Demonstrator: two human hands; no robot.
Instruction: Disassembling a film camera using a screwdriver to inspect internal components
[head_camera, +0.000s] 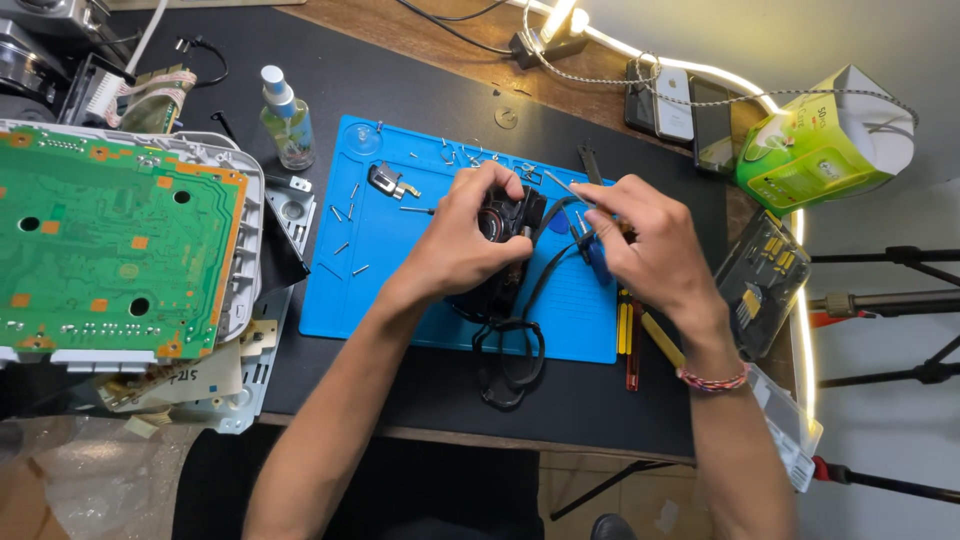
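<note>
My left hand (462, 245) grips a black electronic part (505, 250) over the blue silicone work mat (390, 290). A black cable (512, 345) loops from the part toward the mat's near edge. My right hand (645, 245) holds a blue-handled screwdriver (597, 258) with its metal shaft (560, 185) pointing up and left, just right of the part. Several loose screws (345, 215) lie on the mat's left side.
A large green circuit board (110, 250) in a white casing sits at the left. A spray bottle (285, 120) stands behind the mat. A green box (815, 150), two phones (690, 110), a bit case (760, 285) and a lit light strip (805, 320) are at the right.
</note>
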